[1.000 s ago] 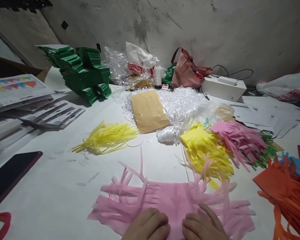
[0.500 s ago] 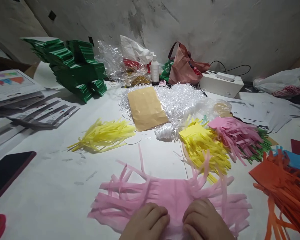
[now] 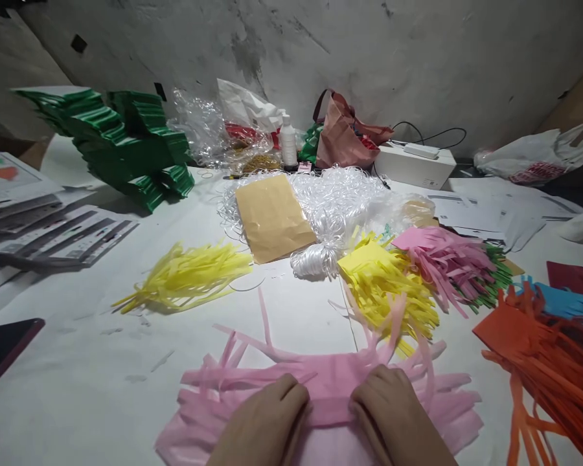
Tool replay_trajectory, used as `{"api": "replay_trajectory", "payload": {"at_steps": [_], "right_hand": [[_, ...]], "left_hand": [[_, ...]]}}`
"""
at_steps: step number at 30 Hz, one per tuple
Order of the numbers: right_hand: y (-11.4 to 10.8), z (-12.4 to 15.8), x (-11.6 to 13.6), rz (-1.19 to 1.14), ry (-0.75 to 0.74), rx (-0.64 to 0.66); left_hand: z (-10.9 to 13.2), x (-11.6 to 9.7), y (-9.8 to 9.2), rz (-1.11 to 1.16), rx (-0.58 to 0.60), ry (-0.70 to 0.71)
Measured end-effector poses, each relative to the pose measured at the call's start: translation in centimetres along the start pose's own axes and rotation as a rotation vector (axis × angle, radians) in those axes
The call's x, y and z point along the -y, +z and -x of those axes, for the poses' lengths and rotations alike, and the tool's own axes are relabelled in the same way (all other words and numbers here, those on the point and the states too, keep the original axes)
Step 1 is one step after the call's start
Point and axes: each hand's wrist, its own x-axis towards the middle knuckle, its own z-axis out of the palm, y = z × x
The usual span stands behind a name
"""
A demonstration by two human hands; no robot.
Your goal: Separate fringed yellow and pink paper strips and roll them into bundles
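Note:
Pink fringed tissue paper (image 3: 333, 369) lies spread at the front of the table, its strips fanning out to both sides. A darker folded band crosses its middle. My left hand (image 3: 267, 421) grips the left end of this band with curled fingers. At the band's right end, my right hand (image 3: 398, 414) is closed on the same paper. Beyond the hands lie a yellow tissue tassel (image 3: 189, 275) on the left and a yellow fringed bundle (image 3: 383, 278) on the right.
A brown envelope (image 3: 274, 217) rests beside tangled white string (image 3: 344, 194). Pink (image 3: 447, 259) and orange fringed bundles (image 3: 529, 343) lie right. Green folded paper (image 3: 126, 145), printed packs (image 3: 72, 239) and a phone (image 3: 4, 349) are left. A bottle (image 3: 288, 142) stands behind.
Both hands have moved slightly up and away from me, and the near part of the pink paper is now folded over into a band. The view has shifted a little.

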Motion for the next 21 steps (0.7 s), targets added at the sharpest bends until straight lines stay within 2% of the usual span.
{"api": "replay_trajectory", "payload": {"at_steps": [3,5,9,12,15,19,21], "right_hand": [[0.7,-1.2,0.1,0.08,0.125,-0.022],[0.7,-2.2,0.1,0.184,0.177,0.022],[0.3,-3.3,-0.4,0.316,0.182,0.142],[0.3,-3.7,-0.9,0.348,0.152,0.144],[0.1,-4.3,-1.0,0.4,0.138,0.069],[-1.5,-5.4,-0.2,0.402,0.114,-0.128],[-2.3,-5.5,0.5,0.371,0.011,-0.228]], "left_hand": [[-1.7,-0.2,-1.5,-0.109,0.105,-0.108],[-2.7,-0.3,-2.2,-0.146,0.142,-0.152],[-4.0,-0.8,-2.9,-0.183,0.11,-0.179],[-4.7,-0.8,-2.9,-0.219,0.072,-0.184],[-5.2,-0.4,-2.7,-0.243,0.079,-0.151],[-5.4,-0.1,-2.4,-0.266,0.081,-0.129],[-5.4,-0.3,-2.4,-0.273,0.089,-0.135]]}}
